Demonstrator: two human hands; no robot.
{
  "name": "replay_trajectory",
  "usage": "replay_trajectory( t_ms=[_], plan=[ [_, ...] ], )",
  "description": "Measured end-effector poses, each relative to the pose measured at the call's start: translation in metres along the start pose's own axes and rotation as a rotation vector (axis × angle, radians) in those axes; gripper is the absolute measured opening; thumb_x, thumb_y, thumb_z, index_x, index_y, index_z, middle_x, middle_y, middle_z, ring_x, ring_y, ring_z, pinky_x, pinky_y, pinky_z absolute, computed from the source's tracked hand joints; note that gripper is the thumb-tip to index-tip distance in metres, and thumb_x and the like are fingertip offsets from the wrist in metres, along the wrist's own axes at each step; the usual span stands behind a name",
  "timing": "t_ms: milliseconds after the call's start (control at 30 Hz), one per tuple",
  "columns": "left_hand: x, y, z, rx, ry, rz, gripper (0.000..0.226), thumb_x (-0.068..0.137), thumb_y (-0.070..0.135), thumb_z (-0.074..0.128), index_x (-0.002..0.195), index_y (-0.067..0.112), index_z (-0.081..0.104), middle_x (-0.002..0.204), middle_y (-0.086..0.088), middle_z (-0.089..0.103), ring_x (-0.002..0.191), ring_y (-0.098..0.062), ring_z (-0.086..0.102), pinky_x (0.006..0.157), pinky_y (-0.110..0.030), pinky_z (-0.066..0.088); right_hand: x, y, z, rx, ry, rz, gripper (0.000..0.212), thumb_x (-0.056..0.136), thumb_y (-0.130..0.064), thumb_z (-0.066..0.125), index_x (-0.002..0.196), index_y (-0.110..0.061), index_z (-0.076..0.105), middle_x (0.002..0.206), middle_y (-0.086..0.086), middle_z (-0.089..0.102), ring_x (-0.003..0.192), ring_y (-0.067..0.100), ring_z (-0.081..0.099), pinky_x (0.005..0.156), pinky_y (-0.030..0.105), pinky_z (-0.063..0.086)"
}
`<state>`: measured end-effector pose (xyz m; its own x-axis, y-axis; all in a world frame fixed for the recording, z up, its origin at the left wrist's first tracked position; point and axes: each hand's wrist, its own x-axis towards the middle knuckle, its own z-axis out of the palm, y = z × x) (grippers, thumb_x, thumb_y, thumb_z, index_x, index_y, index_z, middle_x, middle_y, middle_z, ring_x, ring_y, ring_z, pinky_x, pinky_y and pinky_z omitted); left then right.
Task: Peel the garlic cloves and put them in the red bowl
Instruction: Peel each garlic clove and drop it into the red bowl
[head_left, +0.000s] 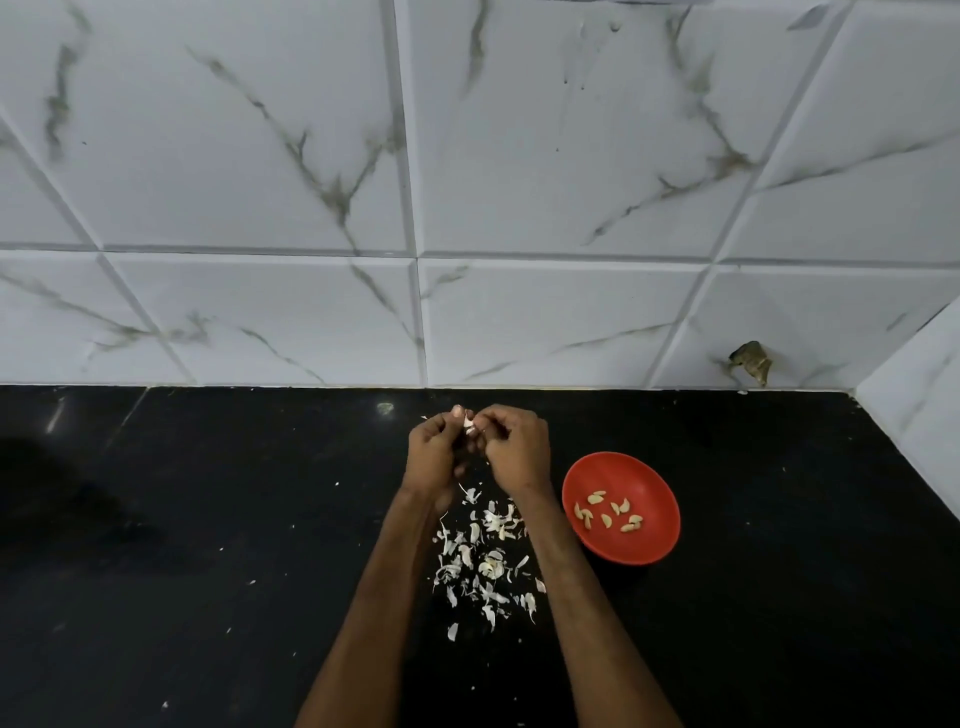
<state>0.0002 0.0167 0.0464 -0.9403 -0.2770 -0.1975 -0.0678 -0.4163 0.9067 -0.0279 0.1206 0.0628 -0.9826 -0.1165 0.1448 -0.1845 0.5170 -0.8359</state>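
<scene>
The black countertop (208, 519) runs along the foot of a white, marble-veined tiled wall (260, 156); its left part carries only a few stray white flecks. My left hand (434, 452) is raised above the counter near the wall, fingers curled, thumb and fingertips pinching a garlic clove (469, 425). The clove sits between my two hands, mostly hidden by my fingers, with a pale piece showing at the top; whether that piece is skin or flesh I cannot tell. Below the hands, between my forearms, a loose scatter of peel scraps (483, 561) lies on the counter. My right hand (519, 449) is just beside the left, knuckles up, fingers curled inward and gripping the same clove from the right side. The red bowl (639, 473) stands on the counter just to the right of my right forearm, apart from it. Inside the bowl lie several peeled cloves (607, 519), spread across its floor. Farther right, low on the wall, a tile shows a dark broken patch (750, 358).
</scene>
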Motion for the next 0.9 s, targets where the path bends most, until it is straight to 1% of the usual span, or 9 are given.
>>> replay_trajectory(
  t_ms=[33,133,300,500,567,667,733,800,900],
  plan=[
    [0.001,0.003,-0.002,-0.032,-0.038,-0.017,0.029,0.107,0.017,0.047,0.087,0.004,0.062,0.064,-0.002,0.059,0.05,-0.004,0.045,0.036,-0.015,0.029,0.001,0.001,0.0,0.044,-0.003,0.023,0.016,0.093,-0.011,0.068,0.081,-0.019,0.076,0.068,-0.011,0.069,0.063,0.004,0.063,0.06,0.031,0.052],
    [-0.001,0.006,-0.002,0.047,-0.04,0.013,0.025,0.105,0.017,0.052,0.089,0.003,0.065,0.071,-0.006,0.06,0.052,-0.005,0.046,0.038,-0.016,0.03,0.001,0.003,0.0,-0.121,0.022,0.007,0.012,0.095,-0.02,0.067,0.088,-0.021,0.076,0.078,-0.008,0.073,0.069,0.007,0.062,0.06,0.026,0.042],
    [-0.002,0.01,-0.006,0.09,0.052,0.114,0.018,0.1,0.019,0.06,0.096,0.007,0.072,0.069,-0.005,0.059,0.056,-0.007,0.047,0.042,-0.02,0.034,0.006,0.007,-0.001,0.115,0.004,-0.043,0.008,0.095,-0.016,0.07,0.092,-0.014,0.077,0.077,-0.009,0.073,0.073,0.005,0.068,0.07,0.034,0.058],
    [-0.002,0.016,-0.007,0.188,0.08,0.185,0.016,0.099,0.019,0.063,0.1,0.007,0.074,0.062,0.007,0.06,0.054,-0.008,0.045,0.042,-0.021,0.034,0.012,0.002,-0.011,0.229,-0.012,-0.039,0.02,0.091,-0.008,0.073,0.109,-0.017,0.074,0.083,-0.009,0.075,0.073,-0.001,0.068,0.07,0.026,0.056],
    [-0.002,0.016,-0.008,0.223,0.058,0.189,0.015,0.099,0.021,0.063,0.095,0.012,0.075,0.061,0.007,0.058,0.053,-0.008,0.045,0.042,-0.021,0.034,0.012,0.0,-0.013,0.264,-0.021,-0.07,0.023,0.093,-0.007,0.071,0.113,-0.017,0.073,0.09,-0.011,0.075,0.083,-0.001,0.07,0.077,0.024,0.057],
    [-0.004,0.016,-0.009,0.206,0.057,0.166,0.017,0.098,0.024,0.064,0.088,0.014,0.073,0.061,0.004,0.057,0.054,-0.008,0.045,0.043,-0.021,0.034,0.011,-0.001,-0.015,0.304,-0.074,-0.134,0.02,0.095,-0.005,0.067,0.111,-0.013,0.076,0.102,-0.011,0.074,0.097,0.003,0.07,0.078,0.023,0.056],
    [-0.004,0.017,-0.01,0.183,0.061,0.152,0.018,0.098,0.023,0.063,0.087,0.014,0.072,0.061,0.006,0.059,0.054,-0.008,0.045,0.042,-0.02,0.034,0.009,0.0,-0.015,0.274,-0.095,-0.192,0.021,0.092,-0.005,0.07,0.11,-0.015,0.077,0.103,-0.009,0.074,0.095,0.004,0.068,0.079,0.021,0.055],
    [-0.005,0.016,-0.01,0.167,0.07,0.138,0.017,0.098,0.023,0.062,0.087,0.014,0.073,0.059,0.008,0.059,0.053,-0.007,0.043,0.042,-0.018,0.033,0.008,0.0,-0.014,0.218,-0.081,-0.242,0.02,0.089,-0.008,0.075,0.107,-0.017,0.077,0.101,-0.008,0.073,0.091,0.005,0.067,0.082,0.025,0.057],
    [-0.004,0.014,-0.01,0.127,0.083,0.109,0.016,0.095,0.027,0.065,0.089,0.016,0.075,0.058,0.009,0.057,0.054,-0.005,0.042,0.041,-0.017,0.032,0.009,0.0,-0.012,0.203,-0.026,-0.26,0.013,0.086,-0.012,0.079,0.097,-0.016,0.077,0.094,-0.009,0.072,0.086,0.008,0.068,0.08,0.031,0.058]
  ],
)
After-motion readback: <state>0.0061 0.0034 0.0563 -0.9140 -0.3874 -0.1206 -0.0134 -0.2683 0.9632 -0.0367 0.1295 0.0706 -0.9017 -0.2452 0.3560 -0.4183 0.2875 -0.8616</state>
